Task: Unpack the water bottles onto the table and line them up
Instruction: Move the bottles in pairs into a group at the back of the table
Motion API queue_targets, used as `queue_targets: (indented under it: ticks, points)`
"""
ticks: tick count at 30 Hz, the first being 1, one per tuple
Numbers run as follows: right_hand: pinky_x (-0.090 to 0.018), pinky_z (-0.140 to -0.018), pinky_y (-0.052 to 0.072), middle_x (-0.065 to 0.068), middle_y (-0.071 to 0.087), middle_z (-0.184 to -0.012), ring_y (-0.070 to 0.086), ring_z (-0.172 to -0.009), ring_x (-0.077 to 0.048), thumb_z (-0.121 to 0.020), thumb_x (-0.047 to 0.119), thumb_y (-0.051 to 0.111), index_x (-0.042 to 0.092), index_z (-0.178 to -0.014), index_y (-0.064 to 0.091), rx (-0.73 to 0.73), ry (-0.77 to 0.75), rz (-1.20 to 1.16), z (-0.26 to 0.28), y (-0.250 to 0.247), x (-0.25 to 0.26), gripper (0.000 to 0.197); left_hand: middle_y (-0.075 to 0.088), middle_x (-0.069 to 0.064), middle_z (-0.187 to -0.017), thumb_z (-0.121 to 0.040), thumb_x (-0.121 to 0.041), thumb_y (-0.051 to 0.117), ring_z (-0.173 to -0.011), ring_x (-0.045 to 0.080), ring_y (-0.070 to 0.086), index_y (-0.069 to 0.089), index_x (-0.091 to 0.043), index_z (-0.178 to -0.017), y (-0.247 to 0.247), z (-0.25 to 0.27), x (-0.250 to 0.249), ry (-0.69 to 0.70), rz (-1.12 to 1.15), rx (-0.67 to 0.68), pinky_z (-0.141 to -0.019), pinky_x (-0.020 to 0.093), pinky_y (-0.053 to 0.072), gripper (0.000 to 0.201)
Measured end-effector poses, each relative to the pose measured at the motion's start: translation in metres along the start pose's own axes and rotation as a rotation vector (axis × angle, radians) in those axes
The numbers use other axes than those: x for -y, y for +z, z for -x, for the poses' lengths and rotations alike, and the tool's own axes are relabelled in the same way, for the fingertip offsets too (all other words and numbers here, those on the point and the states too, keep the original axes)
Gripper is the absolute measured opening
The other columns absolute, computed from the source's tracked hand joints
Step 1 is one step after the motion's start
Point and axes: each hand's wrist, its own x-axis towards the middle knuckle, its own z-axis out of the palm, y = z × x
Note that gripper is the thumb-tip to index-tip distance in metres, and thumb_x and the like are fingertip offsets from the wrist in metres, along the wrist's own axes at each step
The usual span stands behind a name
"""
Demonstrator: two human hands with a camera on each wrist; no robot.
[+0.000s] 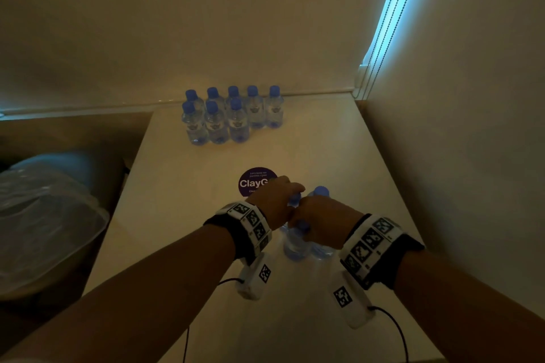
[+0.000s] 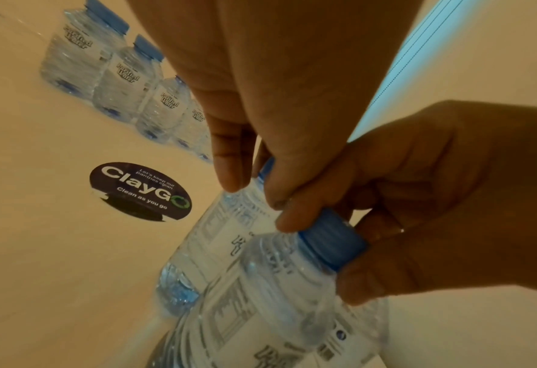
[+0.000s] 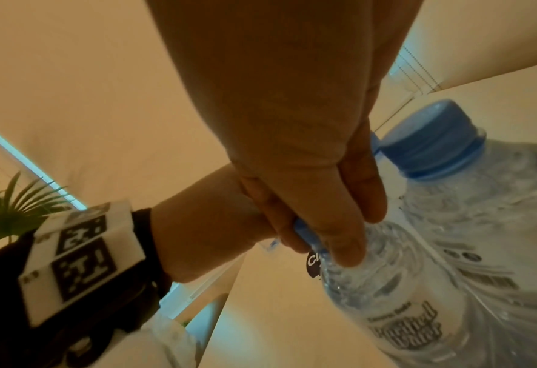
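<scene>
Bottles (image 1: 233, 115): eight already stand in two rows at the table's (image 1: 177, 215) far edge. Near you, a few remain clustered; your left hand (image 1: 275, 200) and right hand (image 1: 320, 222) each grip one's neck. Carry these to the rows next.

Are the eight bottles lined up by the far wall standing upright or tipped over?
Upright. In the head view all eight clear plastic water bottles stand on their bases on the pale table, blue caps on top.
</scene>
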Motion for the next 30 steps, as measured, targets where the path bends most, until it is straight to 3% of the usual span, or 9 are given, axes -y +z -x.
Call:
queue_targets:
  ticks: [2, 4, 8, 12, 16, 20, 26, 30]
  points:
    - [-0.028, -0.079, 0.044, -0.005, 0.067, -0.109, 0.061, -0.1, -0.024, -0.08, 0.015, 0.062, 0.021, -0.111, 0.066, -0.004, 0.005, -0.003, -0.002, 0.0, -0.008, 0.031, 0.053, 0.012, -0.123, -0.089, -0.017, 0.059, -0.112, 0.033, 0.053, 0.047, -0.018, -0.134, 0.001, -0.001, -0.001, 0.001, -0.031, -0.029, -0.096, 0.041, 0.044, 0.047]
    - [-0.03, -0.087, 0.045, -0.009, 0.067, -0.11, 0.061, -0.102, -0.026, -0.081, 0.009, 0.061, 0.014, -0.107, 0.068, -0.003, -0.039, -0.014, -0.002, -0.003, -0.004, 0.028, 0.054, 0.013, -0.119, -0.089, -0.016, 0.056, -0.108, 0.033, 0.055, 0.051, -0.018, -0.13, 0.0, -0.003, -0.002, -0.004, -0.057, -0.049, -0.093, 0.042, 0.046, 0.041]
    - [-0.03, -0.088, 0.04, -0.015, 0.068, -0.107, 0.061, -0.101, -0.029, -0.081, 0.005, 0.057, 0.01, -0.104, 0.069, -0.035, -0.038, 0.032, -0.008, -0.007, -0.005, 0.026, 0.062, 0.011, -0.107, -0.088, -0.017, 0.054, -0.099, 0.031, 0.06, 0.061, -0.018, -0.116, -0.006, -0.003, -0.002, 0.013, -0.095, -0.087, -0.084, 0.037, 0.048, 0.029]
    - [-0.029, -0.088, 0.042, -0.011, 0.068, -0.111, 0.061, -0.102, -0.026, -0.08, 0.017, 0.067, 0.018, -0.114, 0.066, -0.123, -0.065, 0.007, -0.002, -0.022, -0.013, 0.035, 0.065, 0.011, -0.117, -0.084, -0.022, 0.062, -0.109, 0.029, 0.059, 0.061, -0.012, -0.119, -0.026, 0.001, 0.008, 0.024, -0.048, -0.149, -0.095, 0.036, 0.046, 0.037]
    - [-0.027, -0.089, 0.044, -0.008, 0.07, -0.11, 0.063, -0.101, -0.024, -0.079, 0.022, 0.069, 0.02, -0.113, 0.066, -0.293, -0.098, -0.062, -0.001, -0.042, -0.021, 0.034, 0.068, 0.007, -0.112, -0.082, -0.024, 0.064, -0.104, 0.026, 0.06, 0.064, -0.014, -0.113, -0.053, 0.005, 0.023, 0.04, -0.021, -0.232, -0.087, 0.028, 0.042, 0.033]
    - [-0.016, -0.084, 0.038, -0.003, 0.07, -0.108, 0.062, -0.1, -0.017, -0.079, 0.02, 0.07, 0.02, -0.112, 0.066, -0.426, -0.134, -0.148, -0.004, -0.072, -0.026, 0.034, 0.064, 0.007, -0.118, -0.084, -0.023, 0.065, -0.108, 0.026, 0.058, 0.061, -0.016, -0.118, -0.073, 0.006, 0.041, -0.007, 0.033, -0.267, -0.092, 0.032, 0.043, 0.035]
    - [-0.014, -0.088, 0.034, -0.001, 0.069, -0.111, 0.061, -0.104, -0.015, -0.078, 0.019, 0.071, 0.022, -0.113, 0.065, -0.432, -0.11, -0.122, -0.033, -0.098, -0.039, 0.036, 0.062, 0.007, -0.121, -0.086, -0.02, 0.063, -0.109, 0.027, 0.058, 0.059, -0.015, -0.12, -0.094, -0.012, 0.066, -0.063, 0.048, -0.288, -0.092, 0.033, 0.044, 0.035]
    - [-0.017, -0.088, 0.038, -0.003, 0.069, -0.11, 0.062, -0.103, -0.016, -0.077, 0.015, 0.071, 0.021, -0.111, 0.066, -0.427, -0.065, -0.141, -0.065, -0.109, -0.055, 0.035, 0.061, 0.007, -0.124, -0.086, -0.022, 0.063, -0.113, 0.027, 0.056, 0.058, -0.015, -0.121, -0.108, -0.038, 0.081, -0.079, 0.071, -0.296, -0.096, 0.037, 0.045, 0.035]
